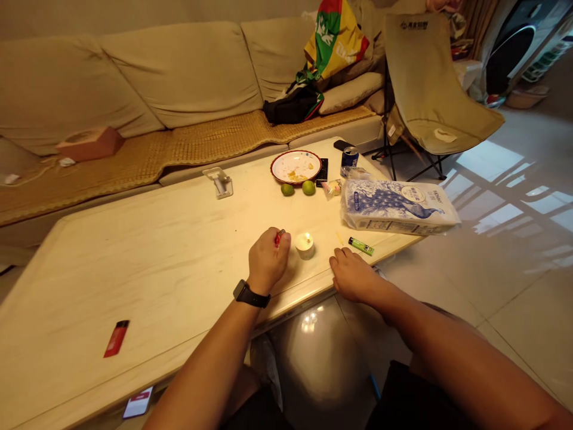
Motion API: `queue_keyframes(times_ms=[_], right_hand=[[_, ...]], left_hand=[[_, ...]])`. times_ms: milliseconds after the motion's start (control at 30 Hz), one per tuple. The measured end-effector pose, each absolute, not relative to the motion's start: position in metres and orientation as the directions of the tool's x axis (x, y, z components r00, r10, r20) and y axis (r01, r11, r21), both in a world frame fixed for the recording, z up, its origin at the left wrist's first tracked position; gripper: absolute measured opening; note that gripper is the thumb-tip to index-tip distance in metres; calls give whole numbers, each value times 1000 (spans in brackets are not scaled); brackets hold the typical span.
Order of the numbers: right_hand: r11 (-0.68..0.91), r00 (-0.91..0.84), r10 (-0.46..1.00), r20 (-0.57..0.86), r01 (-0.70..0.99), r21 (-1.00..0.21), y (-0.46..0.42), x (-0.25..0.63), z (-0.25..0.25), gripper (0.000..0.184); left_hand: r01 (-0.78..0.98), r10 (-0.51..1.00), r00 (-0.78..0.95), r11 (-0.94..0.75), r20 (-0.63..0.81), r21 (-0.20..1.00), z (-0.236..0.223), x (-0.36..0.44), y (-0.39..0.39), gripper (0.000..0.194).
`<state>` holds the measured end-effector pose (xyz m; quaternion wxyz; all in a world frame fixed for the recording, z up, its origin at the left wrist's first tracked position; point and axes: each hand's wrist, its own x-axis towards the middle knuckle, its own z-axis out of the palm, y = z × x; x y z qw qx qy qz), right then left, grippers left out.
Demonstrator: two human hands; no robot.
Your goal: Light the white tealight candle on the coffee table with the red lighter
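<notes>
My left hand (pixel 267 257), with a black watch on its wrist, is closed around a red lighter (pixel 279 237), and much of the lighter is hidden by the fingers. Just right of that hand stands a short white candle (pixel 305 246) with a small flame at its wick. My right hand (pixel 353 273) rests at the near edge of the table (pixel 179 257), its fingers loosely bent and nothing visible in them. A green lighter (pixel 360 246) lies just beyond the right hand, beside a thin yellow stick (pixel 339 239).
Farther back are a red-rimmed plate (pixel 295 166) with food scraps, two green limes (pixel 308 188), a blue can (pixel 350 157) and a wrapped tissue pack (pixel 398 206). Another red lighter (pixel 116 339) lies at left. A sofa (pixel 179 71) and a folding chair (pixel 430 89) stand behind.
</notes>
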<state>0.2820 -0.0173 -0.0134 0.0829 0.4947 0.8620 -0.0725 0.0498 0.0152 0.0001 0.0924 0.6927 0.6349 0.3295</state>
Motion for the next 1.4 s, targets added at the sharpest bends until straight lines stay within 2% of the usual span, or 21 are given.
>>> queue_keyframes(times_ms=[133, 267, 800, 1067, 1400], right_hand=[[501, -497, 841, -211, 864, -38, -17, 282, -13, 33], [499, -496, 841, -216, 866, -43, -18, 282, -13, 34], [501, -495, 843, -212, 865, -27, -18, 282, -11, 32], [509, -502, 839, -208, 861, -23, -18, 282, -11, 34], [505, -500, 845, -188, 863, -28, -19, 282, -14, 34]], left_hand=[[666, 919, -154, -176, 364, 725, -2, 37, 16, 40], [587, 918, -236, -128, 320, 799, -2, 34, 18, 42], [573, 925, -237, -114, 297, 812, 0, 36, 18, 41], [633, 925, -201, -128, 322, 763, 0, 37, 18, 37], [627, 921, -190, -153, 341, 763, -3, 37, 18, 36]])
